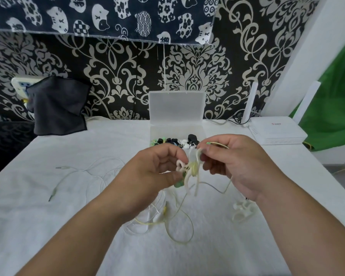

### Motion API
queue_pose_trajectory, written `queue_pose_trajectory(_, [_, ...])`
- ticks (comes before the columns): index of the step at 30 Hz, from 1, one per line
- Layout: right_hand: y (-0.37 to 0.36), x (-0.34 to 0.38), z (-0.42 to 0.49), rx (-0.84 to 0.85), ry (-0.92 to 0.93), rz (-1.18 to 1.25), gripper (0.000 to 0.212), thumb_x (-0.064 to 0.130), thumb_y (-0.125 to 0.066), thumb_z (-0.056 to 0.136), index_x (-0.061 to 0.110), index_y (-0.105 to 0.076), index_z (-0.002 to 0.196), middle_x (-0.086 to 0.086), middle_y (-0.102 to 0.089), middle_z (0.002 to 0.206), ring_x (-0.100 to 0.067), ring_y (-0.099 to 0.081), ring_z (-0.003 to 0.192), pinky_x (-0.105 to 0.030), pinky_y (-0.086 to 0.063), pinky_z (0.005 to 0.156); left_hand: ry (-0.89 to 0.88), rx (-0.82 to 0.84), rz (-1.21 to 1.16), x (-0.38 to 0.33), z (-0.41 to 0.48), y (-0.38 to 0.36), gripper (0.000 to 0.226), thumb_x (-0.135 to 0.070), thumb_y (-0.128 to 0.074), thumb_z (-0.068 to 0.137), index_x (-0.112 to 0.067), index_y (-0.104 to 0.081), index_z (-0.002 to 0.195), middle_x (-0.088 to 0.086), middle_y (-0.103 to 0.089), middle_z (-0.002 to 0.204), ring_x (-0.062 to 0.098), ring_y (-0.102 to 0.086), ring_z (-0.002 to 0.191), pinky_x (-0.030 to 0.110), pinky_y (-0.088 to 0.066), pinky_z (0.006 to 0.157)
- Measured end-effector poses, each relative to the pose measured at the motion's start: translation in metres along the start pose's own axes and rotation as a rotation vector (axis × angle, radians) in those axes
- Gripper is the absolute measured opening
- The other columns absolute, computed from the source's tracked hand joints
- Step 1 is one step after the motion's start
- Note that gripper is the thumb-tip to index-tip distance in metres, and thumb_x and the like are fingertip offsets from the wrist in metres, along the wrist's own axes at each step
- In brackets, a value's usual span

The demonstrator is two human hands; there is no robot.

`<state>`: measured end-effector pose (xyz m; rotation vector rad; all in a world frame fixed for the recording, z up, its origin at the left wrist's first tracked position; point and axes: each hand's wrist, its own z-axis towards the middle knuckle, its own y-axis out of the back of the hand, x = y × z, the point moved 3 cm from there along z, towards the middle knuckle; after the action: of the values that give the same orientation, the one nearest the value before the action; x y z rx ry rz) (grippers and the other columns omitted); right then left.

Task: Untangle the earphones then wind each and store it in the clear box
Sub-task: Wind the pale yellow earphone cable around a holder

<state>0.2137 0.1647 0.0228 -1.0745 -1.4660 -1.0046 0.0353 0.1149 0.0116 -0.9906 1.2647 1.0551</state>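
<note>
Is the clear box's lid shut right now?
No, the lid stands upright behind the clear box, with stored earphones visible inside.

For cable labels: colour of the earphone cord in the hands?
Pale yellow earphone cord, head view.

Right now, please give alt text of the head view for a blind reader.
A person's left grip holds a bundled yellow earphone over a white table; the right grip pinches its cable. Behind stands an open clear box; loose cables lie below.
</note>
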Motion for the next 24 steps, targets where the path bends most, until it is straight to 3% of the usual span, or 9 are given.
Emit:
queue_pose_trajectory(3, [-0.007, -0.008, -0.002, 0.077, -0.133, 0.011, 0.024, 0.016, -0.061, 0.097, 0.012, -0.074, 0.076, -0.002, -0.048, 0.055, -0.013, -0.037, 0.044, -0.021, -0.029, 0.041, -0.046, -0.072, -0.166, 0.003, 0.002, 0.003, 0.021, 0.002, -0.065, 0.078, -0.014, -0.069, 0.092, 0.010, -0.067, 0.089, 0.020, -0.062, 0.082, 0.023, -0.052, 0.074])
queue_pose_trajectory(5, [-0.015, -0.014, -0.004, 0.166, -0.181, -0.078, 0.031, 0.019, -0.053, 0.102, 0.012, -0.073, 0.079, 0.002, -0.036, 0.053, -0.010, -0.025, 0.044, -0.020, -0.021, 0.040, -0.075, -0.164, -0.211, 0.002, 0.003, 0.006, 0.023, 0.004, -0.066, 0.079, -0.013, -0.069, 0.093, 0.011, -0.068, 0.089, 0.019, -0.063, 0.079, 0.022, -0.053, 0.074])
queue_pose_trajectory(7, [-0.024, -0.018, -0.007, 0.249, -0.180, -0.172, 0.034, 0.022, -0.049, 0.104, 0.012, -0.073, 0.082, 0.004, -0.035, 0.055, -0.010, -0.025, 0.046, -0.020, -0.021, 0.044, -0.085, -0.252, -0.188, 0.001, 0.004, 0.010, 0.024, 0.010, -0.065, 0.085, -0.011, -0.068, 0.095, 0.009, -0.067, 0.088, 0.017, -0.063, 0.076, 0.023, -0.053, 0.076])
queue_pose_trajectory(12, [-0.037, -0.019, -0.012, 0.345, -0.143, -0.270, 0.032, 0.026, -0.052, 0.103, 0.016, -0.076, 0.084, 0.010, -0.037, 0.052, -0.012, -0.025, 0.051, -0.024, -0.021, 0.049, -0.007, -0.418, 0.033, 0.006, 0.002, 0.015, 0.031, 0.008, -0.062, 0.089, -0.022, -0.070, 0.092, -0.002, -0.065, 0.091, 0.018, -0.063, 0.072, 0.045, -0.051, 0.085])
queue_pose_trajectory(17, [-0.035, -0.013, -0.017, 0.397, -0.142, -0.363, 0.027, 0.020, -0.054, 0.101, 0.014, -0.077, 0.087, 0.007, -0.035, 0.053, -0.012, -0.026, 0.048, -0.024, -0.022, 0.048, 0.020, -0.478, 0.306, 0.005, -0.001, 0.024, 0.036, 0.001, -0.066, 0.089, -0.034, -0.067, 0.086, -0.005, -0.065, 0.083, 0.013, -0.060, 0.065, 0.021, -0.041, 0.058])
queue_pose_trajectory(20, [-0.030, -0.008, -0.017, 0.375, -0.098, -0.443, 0.025, 0.023, -0.057, 0.100, 0.016, -0.076, 0.084, 0.012, -0.038, 0.051, -0.005, -0.031, 0.042, -0.021, -0.026, 0.047, 0.021, -0.417, 0.495, 0.003, -0.001, 0.022, 0.031, -0.004, -0.064, 0.092, -0.035, -0.065, 0.089, -0.005, -0.066, 0.078, 0.005, -0.058, 0.060, 0.016, -0.041, 0.057])
queue_pose_trajectory(24, [-0.019, -0.001, -0.015, 0.321, -0.056, -0.493, 0.026, 0.024, -0.057, 0.099, 0.014, -0.075, 0.084, 0.018, -0.039, 0.045, 0.000, -0.039, 0.038, -0.017, -0.028, 0.049, 0.046, -0.377, 0.530, -0.001, -0.002, 0.020, 0.031, -0.002, -0.060, 0.094, -0.033, -0.063, 0.090, -0.005, -0.064, 0.077, -0.001, -0.049, 0.047, 0.009, -0.034, 0.044])
